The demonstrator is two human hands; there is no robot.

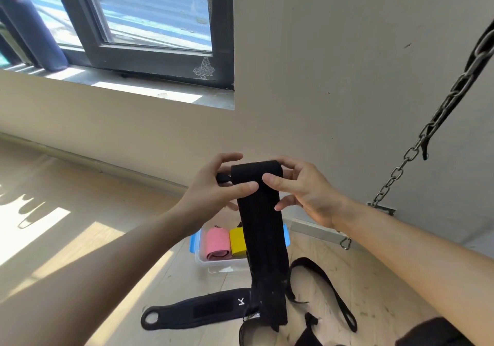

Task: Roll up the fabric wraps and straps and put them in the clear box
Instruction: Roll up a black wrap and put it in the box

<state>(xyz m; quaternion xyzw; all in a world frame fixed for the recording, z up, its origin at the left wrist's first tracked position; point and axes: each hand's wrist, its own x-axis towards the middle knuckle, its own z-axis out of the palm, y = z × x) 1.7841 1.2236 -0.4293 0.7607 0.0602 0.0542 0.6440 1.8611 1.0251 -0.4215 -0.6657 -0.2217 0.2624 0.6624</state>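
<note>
I hold a long black fabric wrap (263, 239) up in the air, its top end rolled into a short coil. My left hand (213, 185) pinches the coil's left side and my right hand (302, 190) pinches its right side. The loose tail hangs down to the floor. Below it stands the clear box (203, 261) with blue latches, holding a pink roll (217, 243) and a yellow roll (237, 241). A black wrist strap (197, 309) with a thumb loop and a black loop strap (328, 289) lie flat on the floor nearer to me.
A metal chain (417, 145) runs down from the upper right to a bracket at the wall's foot. A window (149, 22) sits in the beige wall at upper left. More black fabric (307, 332) lies at the bottom edge on the pale wood floor.
</note>
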